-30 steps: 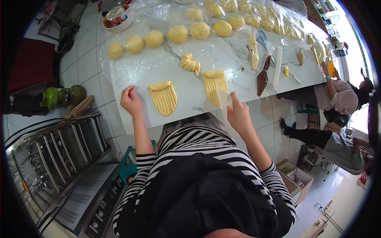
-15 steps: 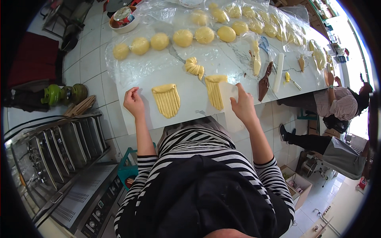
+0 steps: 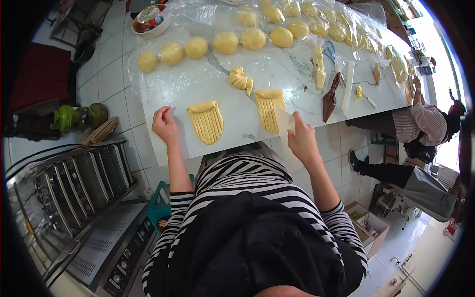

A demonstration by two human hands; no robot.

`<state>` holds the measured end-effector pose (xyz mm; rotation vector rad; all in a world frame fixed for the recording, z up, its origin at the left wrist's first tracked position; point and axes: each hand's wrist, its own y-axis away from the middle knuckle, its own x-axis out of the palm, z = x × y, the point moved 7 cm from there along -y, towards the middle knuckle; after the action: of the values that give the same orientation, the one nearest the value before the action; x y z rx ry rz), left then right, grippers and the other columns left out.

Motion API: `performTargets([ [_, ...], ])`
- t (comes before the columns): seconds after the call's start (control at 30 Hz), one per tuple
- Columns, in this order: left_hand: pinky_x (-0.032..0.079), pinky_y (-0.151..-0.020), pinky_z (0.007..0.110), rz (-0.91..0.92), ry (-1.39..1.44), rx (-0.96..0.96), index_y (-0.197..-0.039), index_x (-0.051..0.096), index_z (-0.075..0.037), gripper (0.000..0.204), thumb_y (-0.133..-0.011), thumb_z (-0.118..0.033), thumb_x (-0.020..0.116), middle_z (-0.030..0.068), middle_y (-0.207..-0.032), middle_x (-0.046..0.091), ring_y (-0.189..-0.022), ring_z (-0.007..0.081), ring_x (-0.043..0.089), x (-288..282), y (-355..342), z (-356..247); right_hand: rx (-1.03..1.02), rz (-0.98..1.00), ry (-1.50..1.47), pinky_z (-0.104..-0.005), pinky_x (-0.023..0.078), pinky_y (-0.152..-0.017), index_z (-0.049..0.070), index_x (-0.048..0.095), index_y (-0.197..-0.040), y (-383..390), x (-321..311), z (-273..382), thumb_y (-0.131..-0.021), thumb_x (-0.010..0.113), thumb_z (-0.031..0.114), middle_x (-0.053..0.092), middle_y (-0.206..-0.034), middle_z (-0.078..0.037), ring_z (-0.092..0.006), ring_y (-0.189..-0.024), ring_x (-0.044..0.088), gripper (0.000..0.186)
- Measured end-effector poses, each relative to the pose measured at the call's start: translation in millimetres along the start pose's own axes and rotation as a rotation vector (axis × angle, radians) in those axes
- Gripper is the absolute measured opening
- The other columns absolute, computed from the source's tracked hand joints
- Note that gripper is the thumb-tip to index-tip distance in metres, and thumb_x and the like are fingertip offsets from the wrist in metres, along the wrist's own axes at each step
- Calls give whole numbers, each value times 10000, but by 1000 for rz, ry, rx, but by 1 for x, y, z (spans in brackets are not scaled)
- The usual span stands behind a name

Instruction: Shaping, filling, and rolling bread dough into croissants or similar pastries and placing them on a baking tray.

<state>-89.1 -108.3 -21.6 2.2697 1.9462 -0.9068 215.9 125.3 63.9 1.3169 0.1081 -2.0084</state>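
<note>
On the pale, marble-patterned tabletop (image 3: 237, 117), in the head view, the right-hand yellow slit dough slab (image 3: 267, 106) lay left of and slightly beyond the right hand (image 3: 303, 141), the nearer one, its long axis running toward the body. That hand gripped a flat, whitish scraper (image 3: 283, 120) overlapping the slab's right edge; contact was unclear. The left hand (image 3: 165, 123), fingers curled, contents indeterminable, was left of another yellow slit dough slab (image 3: 205, 123).

The counter (image 3: 232, 124) is brightly, evenly lit; the bright opening (image 3: 447, 52) at right is overexposed. Glints are cast on the plastic sheet (image 3: 140, 84), straight edges are bent, and corners are blackened.
</note>
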Motion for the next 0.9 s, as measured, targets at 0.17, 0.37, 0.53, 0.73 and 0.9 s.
performTargets([
  [0.17, 473, -603, 243, 1, -7, 1, -814, 639, 5, 222, -743, 91, 447, 70, -788, 631, -683, 154, 609, -1, 1, 0, -116, -132, -2, -515, 405, -702, -20, 417, -1072, 2, -26, 0, -721, 567, 6, 574, -750, -272, -471, -776, 530, 383],
  [0.37, 474, -601, 246, 13, -2, -9, -803, 638, 8, 214, -743, 86, 448, 74, -785, 631, -683, 158, 609, -1, 1, -2, -70, -65, 19, -500, 396, -700, -12, 456, -1027, -21, -18, -1, -705, 596, 21, 573, -776, -262, -465, -780, 522, 352],
  [0.53, 471, -594, 248, 8, -5, -1, -799, 640, 9, 213, -744, 82, 448, 74, -779, 631, -678, 157, 607, 0, 0, -2, -84, -110, 11, -512, 393, -693, -11, 445, -991, -28, -13, -1, -707, 574, 12, 569, -766, -267, -471, -777, 521, 313],
  [0.73, 470, -588, 250, 9, -28, 12, -801, 639, 13, 205, -741, 82, 456, 77, -775, 631, -670, 156, 605, 2, -2, -2, -30, -57, 11, -533, 392, -707, -7, 425, -1019, -30, -4, 14, -704, 538, -20, 570, -743, -268, -476, -781, 527, 335],
  [0.9, 476, -596, 251, 5, -18, -12, -800, 639, 12, 214, -737, 91, 451, 76, -772, 630, -677, 156, 611, 2, -2, -1, -46, -47, 50, -516, 409, -687, -3, 413, -1031, -1, 2, -1, -705, 532, -29, 572, -718, -254, -473, -750, 532, 348],
])
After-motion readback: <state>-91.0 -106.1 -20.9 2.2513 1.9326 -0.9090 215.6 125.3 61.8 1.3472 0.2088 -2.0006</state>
